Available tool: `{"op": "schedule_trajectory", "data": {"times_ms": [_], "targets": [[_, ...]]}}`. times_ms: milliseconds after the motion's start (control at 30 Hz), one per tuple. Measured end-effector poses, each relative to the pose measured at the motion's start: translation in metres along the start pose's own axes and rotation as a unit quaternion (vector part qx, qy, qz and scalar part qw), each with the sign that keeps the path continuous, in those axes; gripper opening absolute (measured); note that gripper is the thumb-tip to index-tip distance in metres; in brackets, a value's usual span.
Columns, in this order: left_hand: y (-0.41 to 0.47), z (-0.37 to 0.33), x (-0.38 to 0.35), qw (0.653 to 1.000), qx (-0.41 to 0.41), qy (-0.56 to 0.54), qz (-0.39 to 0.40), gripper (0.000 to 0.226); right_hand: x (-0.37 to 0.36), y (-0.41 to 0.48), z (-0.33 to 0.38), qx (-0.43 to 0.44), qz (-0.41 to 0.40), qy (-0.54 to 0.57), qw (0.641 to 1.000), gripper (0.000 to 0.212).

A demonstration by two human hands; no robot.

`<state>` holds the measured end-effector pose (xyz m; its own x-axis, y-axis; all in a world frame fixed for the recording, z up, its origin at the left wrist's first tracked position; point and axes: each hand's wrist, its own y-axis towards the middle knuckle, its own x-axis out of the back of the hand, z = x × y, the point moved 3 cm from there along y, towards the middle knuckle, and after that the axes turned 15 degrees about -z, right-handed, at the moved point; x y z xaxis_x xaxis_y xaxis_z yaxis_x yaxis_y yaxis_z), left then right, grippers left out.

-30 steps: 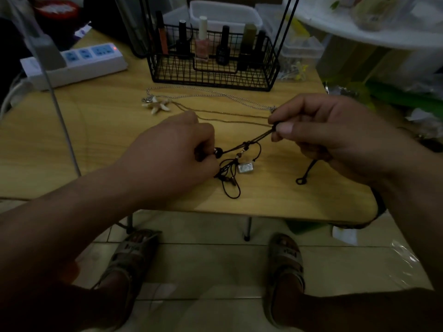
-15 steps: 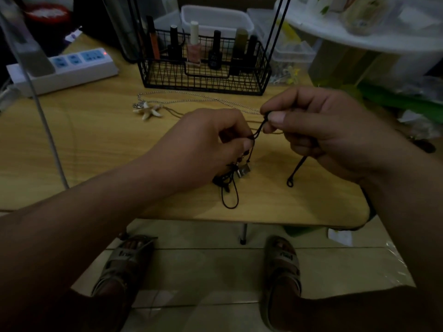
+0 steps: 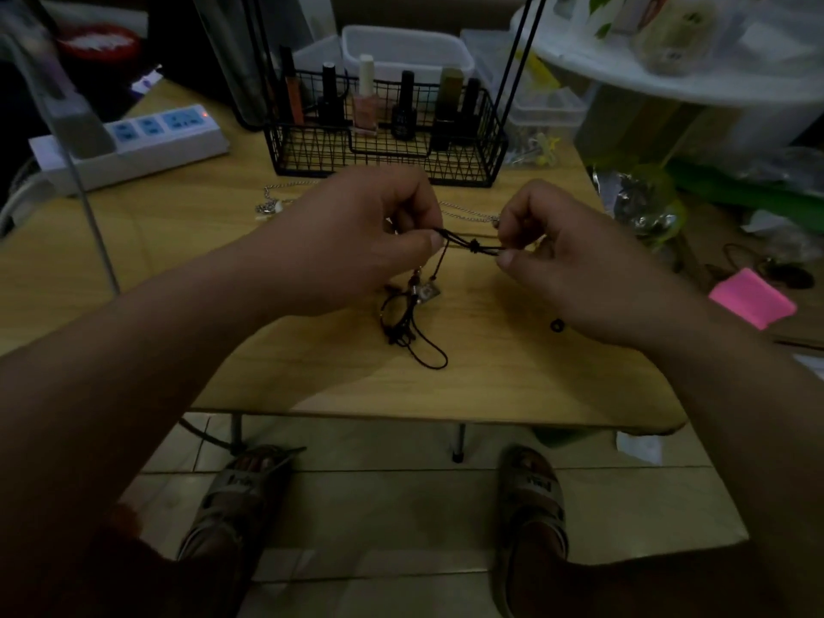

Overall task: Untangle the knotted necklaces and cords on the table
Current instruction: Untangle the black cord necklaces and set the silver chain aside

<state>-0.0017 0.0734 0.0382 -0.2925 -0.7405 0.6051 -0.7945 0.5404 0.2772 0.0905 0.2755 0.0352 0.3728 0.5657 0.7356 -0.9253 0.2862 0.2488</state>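
The black cord [image 3: 463, 241] is held taut in the air between the two hands, a little above the bench [image 3: 512, 376], and a small knot [image 3: 475, 247] sits on it closer to the right grip. The left hand [image 3: 356, 243] pinches one end of this stretch between thumb and forefinger, with the other fingers curled in, so the grip is closed tight on the cord. The right hand [image 3: 575, 265] pinches the other end in the same way, thumb under and forefinger over. Below the left grip more strands hang down, with dark beads and a square silver pendant [image 3: 429, 291], and they end in a loose tangle [image 3: 401, 325] lying on the bench. A small black loop [image 3: 556, 325] lies under the right wrist. Just behind both grips a silver chain [image 3: 466, 215] lies on the bench. Further behind stands a black wire basket [image 3: 388, 158] with bottles, and far to the left of the left grip there is a white power strip [image 3: 133, 147].
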Motion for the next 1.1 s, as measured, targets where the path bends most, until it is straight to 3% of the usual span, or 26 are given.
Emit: {"op": "schedule_trajectory", "data": {"times_ms": [200, 333, 433, 600, 933, 1000, 1100], "targets": [[0.003, 0.000, -0.003, 0.998, 0.038, -0.012, 0.053, 0.008, -0.008, -0.002, 0.002, 0.025, -0.038, -0.089, 0.995, 0.022], [0.004, 0.001, -0.003, 0.997, 0.041, -0.016, 0.056, 0.007, -0.019, -0.014, 0.016, -0.024, -0.030, 0.020, 0.999, 0.015], [0.005, 0.001, -0.002, 0.997, 0.041, -0.020, 0.059, 0.007, -0.032, -0.018, 0.021, -0.017, -0.052, 0.026, 0.998, 0.029], [0.004, 0.001, -0.002, 0.998, 0.031, -0.014, 0.060, 0.007, -0.032, -0.014, 0.024, -0.002, -0.075, 0.021, 0.997, 0.008], [0.005, 0.001, -0.001, 0.998, -0.011, 0.051, 0.036, 0.012, -0.017, -0.015, 0.022, -0.077, -0.036, 0.091, 0.992, 0.004], [0.005, 0.000, -0.001, 0.997, -0.019, 0.066, 0.033, 0.014, -0.017, -0.013, 0.022, -0.130, -0.022, 0.181, 0.975, 0.005], [0.006, 0.002, 0.000, 0.997, -0.018, 0.070, 0.033, 0.012, -0.017, -0.010, 0.021, -0.240, 0.002, 0.384, 0.892, 0.012]]}}
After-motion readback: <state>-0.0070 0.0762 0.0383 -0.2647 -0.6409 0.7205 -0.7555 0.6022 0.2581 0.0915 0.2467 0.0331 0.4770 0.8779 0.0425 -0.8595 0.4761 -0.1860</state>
